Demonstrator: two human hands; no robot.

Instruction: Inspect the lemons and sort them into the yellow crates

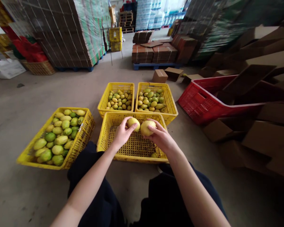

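Note:
My left hand (pixel 123 132) is closed around a yellow lemon (pixel 133 124), thumb on its near side. Beside it, my right hand (pixel 161 137) grips another yellow lemon (pixel 147 128) that looks a little larger. Both are held close together above a yellow plastic crate (pixel 113 155) with a perforated floor. Near that crate's front right corner lies a single greenish fruit (pixel 154 155), partly hidden by my right arm. To my left stands a tilted-looking yellow crate (pixel 81 142) full of yellow and green lemons (pixel 61 130).
Two more yellow crates (pixel 103 100) (pixel 171 105) of smaller yellow-green fruit stand just beyond. At right are a red crate (pixel 196 102) and heaped cardboard boxes (pixel 267 138). Flattened cardboard (pixel 153 53) sits on a blue pallet (pixel 156 66) behind, and a tall wrapped stack (pixel 61 34) rises at left.

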